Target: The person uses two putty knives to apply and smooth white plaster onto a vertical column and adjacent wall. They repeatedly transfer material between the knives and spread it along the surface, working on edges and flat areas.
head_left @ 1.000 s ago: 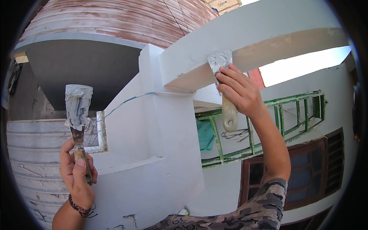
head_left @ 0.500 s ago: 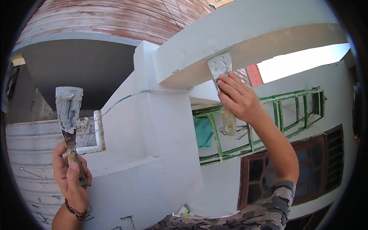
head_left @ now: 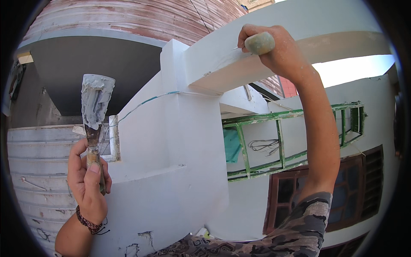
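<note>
My left hand grips a putty knife upright at the left, its wide blade thickly coated with pale grey putty and its handle worn and stained. My right hand is closed round a second putty knife at the face of the white beam. The rounded end of that handle faces me; the blade is mostly hidden behind the hand, with only a thin edge showing at the beam. A white pillar stands between my hands.
A paint-marked green ladder lies horizontally behind my right arm, with loops of wire and a teal cloth. A brown-framed window is lower right. Corrugated metal sheeting runs above. A cable crosses the pillar; ribbed metal lies left.
My right hand and its knife have moved up from the beam's underside to its front face and turned, handle end toward me. My left hand with its knife sits slightly higher in view.
</note>
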Action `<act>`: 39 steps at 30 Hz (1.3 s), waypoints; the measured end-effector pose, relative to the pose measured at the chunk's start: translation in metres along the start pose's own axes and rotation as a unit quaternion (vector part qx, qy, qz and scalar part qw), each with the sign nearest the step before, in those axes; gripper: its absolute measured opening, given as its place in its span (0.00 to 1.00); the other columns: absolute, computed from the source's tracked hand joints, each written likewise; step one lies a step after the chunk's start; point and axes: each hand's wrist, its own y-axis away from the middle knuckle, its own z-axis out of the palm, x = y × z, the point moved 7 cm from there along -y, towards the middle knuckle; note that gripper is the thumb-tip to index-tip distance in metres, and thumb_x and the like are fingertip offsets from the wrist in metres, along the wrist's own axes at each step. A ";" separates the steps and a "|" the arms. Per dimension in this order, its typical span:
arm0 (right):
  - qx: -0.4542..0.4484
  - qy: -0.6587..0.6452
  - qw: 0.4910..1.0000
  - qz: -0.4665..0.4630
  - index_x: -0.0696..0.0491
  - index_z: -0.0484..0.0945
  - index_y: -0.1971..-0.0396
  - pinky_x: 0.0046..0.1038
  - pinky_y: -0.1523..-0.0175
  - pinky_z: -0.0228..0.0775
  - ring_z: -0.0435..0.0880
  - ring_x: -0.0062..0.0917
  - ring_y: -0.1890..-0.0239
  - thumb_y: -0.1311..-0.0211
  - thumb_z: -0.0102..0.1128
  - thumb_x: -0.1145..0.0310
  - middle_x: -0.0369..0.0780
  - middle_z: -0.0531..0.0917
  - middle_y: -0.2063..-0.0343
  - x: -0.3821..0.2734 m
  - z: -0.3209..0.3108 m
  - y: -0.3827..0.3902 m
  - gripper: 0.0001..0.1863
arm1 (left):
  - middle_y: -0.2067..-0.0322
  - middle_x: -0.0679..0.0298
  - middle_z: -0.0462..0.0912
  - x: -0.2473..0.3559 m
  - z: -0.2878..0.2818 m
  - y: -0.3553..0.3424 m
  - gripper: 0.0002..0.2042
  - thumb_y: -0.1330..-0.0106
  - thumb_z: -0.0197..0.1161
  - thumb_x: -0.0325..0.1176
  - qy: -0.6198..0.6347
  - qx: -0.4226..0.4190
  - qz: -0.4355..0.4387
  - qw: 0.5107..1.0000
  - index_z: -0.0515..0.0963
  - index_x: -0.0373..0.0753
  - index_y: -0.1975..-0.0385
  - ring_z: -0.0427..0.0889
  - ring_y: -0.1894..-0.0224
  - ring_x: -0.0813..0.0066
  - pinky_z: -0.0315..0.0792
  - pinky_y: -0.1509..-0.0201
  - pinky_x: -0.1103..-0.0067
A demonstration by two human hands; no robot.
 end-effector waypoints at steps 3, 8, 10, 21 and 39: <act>-0.049 -0.009 0.999 -0.018 0.58 0.78 0.67 0.26 0.58 0.74 0.83 0.31 0.66 0.46 0.61 0.78 0.43 0.83 0.71 0.017 0.008 -0.020 0.06 | 0.76 0.65 0.71 -0.001 0.001 0.000 0.23 0.30 0.46 0.36 -0.003 -0.024 0.004 1.000 0.58 0.32 0.39 0.64 0.81 0.90 0.60 0.83 0.91; -0.129 -0.060 0.990 -0.016 0.59 0.79 0.72 0.34 0.60 0.72 0.81 0.41 0.67 0.53 0.60 0.80 0.49 0.82 0.74 0.002 0.017 -0.045 0.06 | 0.74 0.66 0.71 -0.002 -0.002 0.001 0.23 0.30 0.47 0.35 -0.028 0.002 0.020 0.999 0.58 0.31 0.38 0.64 0.79 0.91 0.59 0.81 0.92; -0.159 -0.066 0.985 -0.019 0.59 0.79 0.73 0.33 0.60 0.72 0.81 0.40 0.67 0.54 0.60 0.80 0.48 0.82 0.74 0.004 0.022 -0.045 0.06 | 0.73 0.67 0.72 -0.004 0.001 0.002 0.23 0.30 0.47 0.34 -0.049 -0.004 0.041 0.998 0.58 0.29 0.39 0.63 0.79 0.91 0.59 0.79 0.92; -0.237 -0.010 0.971 -0.033 0.57 0.82 0.73 0.32 0.61 0.73 0.83 0.35 0.69 0.56 0.66 0.75 0.44 0.84 0.75 -0.005 0.003 -0.048 0.07 | 0.66 0.61 0.76 -0.009 -0.004 0.004 0.21 0.34 0.46 0.26 -0.173 -0.038 0.192 0.965 0.60 0.23 0.42 0.66 0.69 0.86 0.62 0.64 0.88; -0.207 -0.043 0.969 -0.130 0.56 0.82 0.70 0.28 0.56 0.72 0.82 0.29 0.64 0.56 0.67 0.75 0.42 0.85 0.70 0.005 0.016 -0.031 0.09 | 0.56 0.54 0.78 0.006 0.000 0.025 0.21 0.34 0.47 0.23 -0.408 0.085 0.378 0.827 0.64 0.29 0.40 0.76 0.59 0.77 0.69 0.53 0.81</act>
